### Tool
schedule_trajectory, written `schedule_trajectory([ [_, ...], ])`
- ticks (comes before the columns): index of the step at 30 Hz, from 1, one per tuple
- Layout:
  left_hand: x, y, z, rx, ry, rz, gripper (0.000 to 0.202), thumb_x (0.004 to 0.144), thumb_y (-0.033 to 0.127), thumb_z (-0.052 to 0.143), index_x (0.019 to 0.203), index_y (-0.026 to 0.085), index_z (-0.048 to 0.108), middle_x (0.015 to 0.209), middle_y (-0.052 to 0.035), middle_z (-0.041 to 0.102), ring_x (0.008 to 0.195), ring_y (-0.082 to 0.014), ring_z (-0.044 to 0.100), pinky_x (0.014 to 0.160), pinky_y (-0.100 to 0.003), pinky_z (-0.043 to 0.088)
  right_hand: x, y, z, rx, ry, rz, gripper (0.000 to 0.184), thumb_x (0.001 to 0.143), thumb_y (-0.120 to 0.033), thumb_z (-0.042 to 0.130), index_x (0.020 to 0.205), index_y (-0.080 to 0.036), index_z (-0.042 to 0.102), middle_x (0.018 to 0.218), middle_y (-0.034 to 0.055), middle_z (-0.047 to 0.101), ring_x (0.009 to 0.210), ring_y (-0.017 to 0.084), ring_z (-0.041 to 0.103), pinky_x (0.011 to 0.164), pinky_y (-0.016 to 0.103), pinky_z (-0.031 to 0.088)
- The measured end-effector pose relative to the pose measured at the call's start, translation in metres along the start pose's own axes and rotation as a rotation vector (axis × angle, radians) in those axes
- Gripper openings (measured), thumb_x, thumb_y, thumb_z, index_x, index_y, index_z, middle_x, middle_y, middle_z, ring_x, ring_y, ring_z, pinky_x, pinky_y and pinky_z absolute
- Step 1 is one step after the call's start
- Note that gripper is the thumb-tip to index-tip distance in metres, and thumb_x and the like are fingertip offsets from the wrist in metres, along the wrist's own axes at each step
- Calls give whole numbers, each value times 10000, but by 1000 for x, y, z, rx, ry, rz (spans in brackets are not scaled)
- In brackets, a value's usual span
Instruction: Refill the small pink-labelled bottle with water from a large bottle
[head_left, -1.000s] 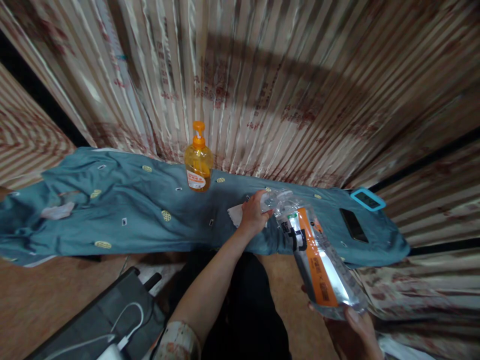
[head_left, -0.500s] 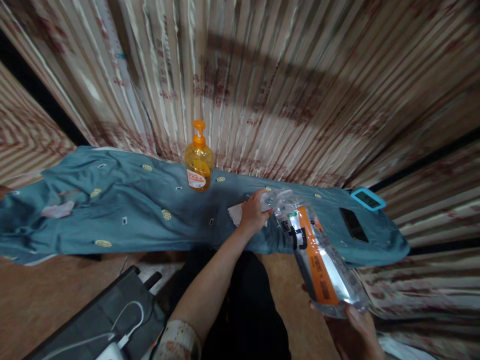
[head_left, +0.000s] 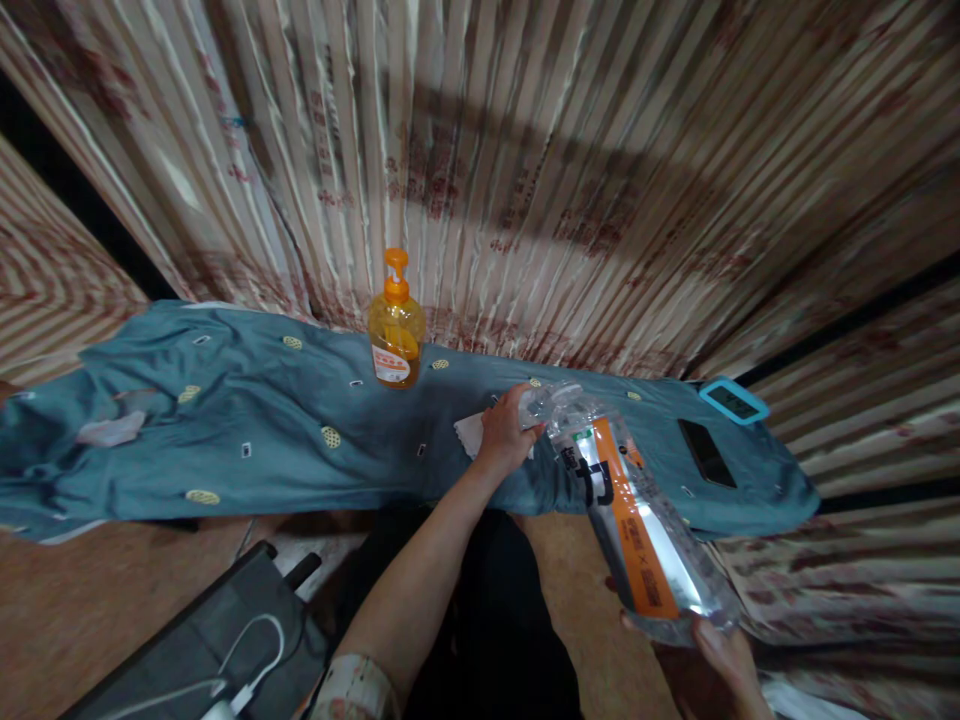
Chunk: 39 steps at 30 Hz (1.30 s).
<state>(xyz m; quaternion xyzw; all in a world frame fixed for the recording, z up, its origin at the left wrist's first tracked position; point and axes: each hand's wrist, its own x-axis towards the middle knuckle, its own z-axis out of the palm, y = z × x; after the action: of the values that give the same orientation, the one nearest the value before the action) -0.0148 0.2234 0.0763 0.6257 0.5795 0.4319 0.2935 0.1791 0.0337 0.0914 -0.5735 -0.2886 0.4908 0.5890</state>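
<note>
A large clear plastic bottle [head_left: 637, 520] with an orange and black label lies tilted across the right front of the cloth-covered surface. Its narrow end points up and to the left, and its base hangs past the front edge. My left hand [head_left: 506, 432] is closed around the narrow end. A white tissue [head_left: 469, 434] shows beneath that hand, partly hidden. My right hand [head_left: 720, 655] grips the base, thumb on the near face and fingertips at the underside.
A teal patterned cloth [head_left: 285, 460] covers the long surface. An amber pump bottle [head_left: 396, 335] stands upright at the back. On the right lie a phone [head_left: 706, 452] and a blue-framed digital clock [head_left: 733, 400]. A grey case [head_left: 202, 640] with white cables sits lower left.
The view has shifted very slightly. Both hands keep their hold on the plastic bottle, which stays in almost the same position.
</note>
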Motion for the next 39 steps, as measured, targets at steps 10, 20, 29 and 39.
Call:
schedule_trajectory([
  [10,1,-3,3,-24,20,30,544,690,177,667,1191,210,458,1181,-75,589,1116,-238,535,961,-412,402,10,8,-14,-63,-5,-40,579,616,-497,689,1143,-285,577,840,55,734,806,357,669,646,495,540],
  [20,1,-3,3,-23,19,22,546,687,172,669,1189,215,459,1177,-67,588,1119,-232,534,962,-399,406,12,7,-16,-51,18,-12,597,573,-497,719,1108,-261,600,801,62,733,829,361,665,664,494,544],
  [29,0,-3,2,-27,17,37,537,699,189,659,1192,213,450,1177,-69,587,1119,-229,534,958,-395,406,-1,-6,4,27,29,36,503,628,-438,686,1101,-295,591,877,37,743,821,321,686,727,468,542],
  [39,0,-1,1,-23,10,15,544,692,174,664,1193,215,456,1166,-74,595,1114,-242,537,958,-416,402,-3,-14,12,76,13,60,551,573,-438,739,1084,-281,604,846,33,753,836,343,684,711,459,539],
])
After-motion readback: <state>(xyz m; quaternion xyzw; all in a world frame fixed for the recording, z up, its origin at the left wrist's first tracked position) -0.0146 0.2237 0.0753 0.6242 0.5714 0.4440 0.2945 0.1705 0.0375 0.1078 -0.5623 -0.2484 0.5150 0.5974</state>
